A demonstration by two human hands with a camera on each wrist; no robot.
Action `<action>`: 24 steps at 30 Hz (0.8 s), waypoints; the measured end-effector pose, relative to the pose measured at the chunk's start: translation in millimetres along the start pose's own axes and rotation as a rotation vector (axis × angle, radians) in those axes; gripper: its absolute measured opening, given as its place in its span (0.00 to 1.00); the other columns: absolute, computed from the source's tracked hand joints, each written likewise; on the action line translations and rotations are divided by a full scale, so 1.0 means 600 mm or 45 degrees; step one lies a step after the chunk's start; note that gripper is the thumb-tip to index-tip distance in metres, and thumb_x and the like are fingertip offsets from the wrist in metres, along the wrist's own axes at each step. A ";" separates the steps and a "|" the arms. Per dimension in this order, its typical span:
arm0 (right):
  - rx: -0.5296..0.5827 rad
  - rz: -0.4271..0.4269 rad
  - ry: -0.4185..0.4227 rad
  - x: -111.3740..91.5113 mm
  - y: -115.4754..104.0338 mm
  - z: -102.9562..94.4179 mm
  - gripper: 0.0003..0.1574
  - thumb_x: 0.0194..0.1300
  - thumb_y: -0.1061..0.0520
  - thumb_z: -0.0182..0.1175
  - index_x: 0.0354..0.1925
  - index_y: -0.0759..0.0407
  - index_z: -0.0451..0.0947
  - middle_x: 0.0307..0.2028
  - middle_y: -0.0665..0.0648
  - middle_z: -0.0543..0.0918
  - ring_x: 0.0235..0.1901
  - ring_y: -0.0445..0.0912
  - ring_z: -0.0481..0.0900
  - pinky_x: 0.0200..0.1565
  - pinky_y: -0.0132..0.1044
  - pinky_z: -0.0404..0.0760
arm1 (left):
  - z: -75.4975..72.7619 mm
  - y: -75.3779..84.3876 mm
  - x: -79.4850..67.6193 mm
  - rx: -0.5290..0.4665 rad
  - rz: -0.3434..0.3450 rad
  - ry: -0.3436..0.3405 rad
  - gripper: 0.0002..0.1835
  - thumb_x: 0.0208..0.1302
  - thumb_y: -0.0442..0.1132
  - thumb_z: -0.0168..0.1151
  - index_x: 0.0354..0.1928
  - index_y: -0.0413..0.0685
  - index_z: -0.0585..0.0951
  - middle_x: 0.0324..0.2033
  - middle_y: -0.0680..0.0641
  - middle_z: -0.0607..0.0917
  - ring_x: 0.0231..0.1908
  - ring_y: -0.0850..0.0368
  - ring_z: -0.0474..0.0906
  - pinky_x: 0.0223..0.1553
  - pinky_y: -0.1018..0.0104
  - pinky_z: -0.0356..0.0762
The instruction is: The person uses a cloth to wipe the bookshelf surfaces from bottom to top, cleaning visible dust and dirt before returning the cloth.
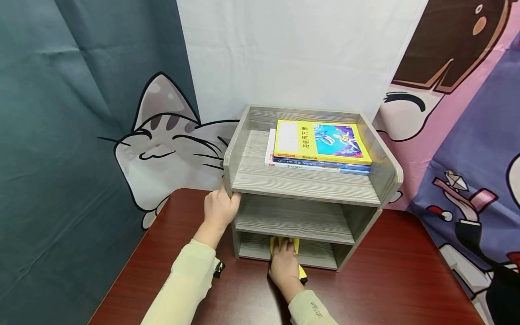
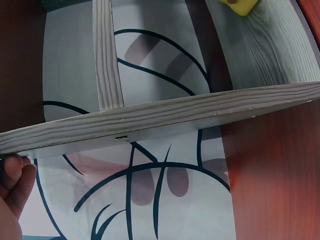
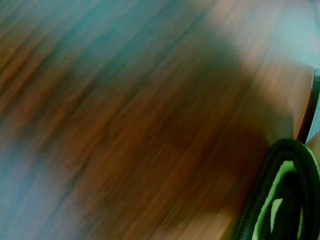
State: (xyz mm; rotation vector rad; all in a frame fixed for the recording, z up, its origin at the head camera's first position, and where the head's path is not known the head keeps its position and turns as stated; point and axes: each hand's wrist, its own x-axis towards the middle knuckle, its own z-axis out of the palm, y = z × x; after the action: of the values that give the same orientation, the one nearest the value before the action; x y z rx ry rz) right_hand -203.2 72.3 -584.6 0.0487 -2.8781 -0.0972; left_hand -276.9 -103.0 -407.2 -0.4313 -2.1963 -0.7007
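Observation:
A grey wood-grain desktop shelf point(image 1: 306, 192) stands upright on the table. At its left side, my left hand point(image 1: 219, 205) grips the edge of the side panel just below the top tier. In the left wrist view, its fingers point(image 2: 17, 182) touch the panel's edge. My right hand point(image 1: 284, 266) reaches into the bottom compartment and presses on a yellow cloth point(image 1: 295, 243), fingers pointing inward. Some of the cloth lies hidden under that hand. A corner of the yellow cloth point(image 2: 242, 6) shows in the left wrist view. The right wrist view is blurred, with a folded black-trimmed edge point(image 3: 272, 200) at lower right.
Several stacked books point(image 1: 321, 144), a yellow one uppermost, lie on the shelf's top tier. The reddish-brown table point(image 1: 398, 280) extends around the shelf. Behind it hang a white curtain point(image 1: 300, 54) and printed cartoon cloths point(image 1: 158, 149).

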 end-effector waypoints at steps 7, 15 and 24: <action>0.008 -0.012 -0.018 0.004 -0.011 -0.001 0.47 0.43 0.48 0.66 0.61 0.62 0.66 0.52 0.70 0.68 0.49 0.61 0.67 0.29 0.50 0.74 | -0.001 0.002 0.002 -0.007 -0.001 0.014 0.19 0.57 0.40 0.48 0.46 0.35 0.73 0.11 0.39 0.76 0.11 0.41 0.72 0.15 0.48 0.66; 0.016 -0.021 0.000 0.006 -0.021 0.001 0.45 0.43 0.49 0.65 0.60 0.62 0.66 0.52 0.71 0.68 0.49 0.61 0.66 0.29 0.51 0.74 | -0.002 0.003 0.000 -0.001 -0.013 0.007 0.20 0.56 0.41 0.49 0.47 0.34 0.74 0.11 0.38 0.77 0.12 0.40 0.73 0.15 0.48 0.67; 0.005 -0.026 0.007 0.009 -0.036 0.003 0.45 0.42 0.48 0.66 0.59 0.62 0.67 0.52 0.70 0.69 0.49 0.61 0.67 0.28 0.51 0.73 | 0.001 0.001 -0.001 0.002 0.003 0.019 0.20 0.57 0.41 0.48 0.47 0.34 0.74 0.09 0.40 0.75 0.09 0.44 0.70 0.13 0.50 0.65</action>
State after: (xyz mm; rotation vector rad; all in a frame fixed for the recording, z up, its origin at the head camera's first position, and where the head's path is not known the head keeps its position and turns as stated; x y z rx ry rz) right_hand -208.4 50.8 -586.2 0.0785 -2.8732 -0.0956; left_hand -276.5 -102.0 -407.7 -0.4268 -2.1816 -0.6988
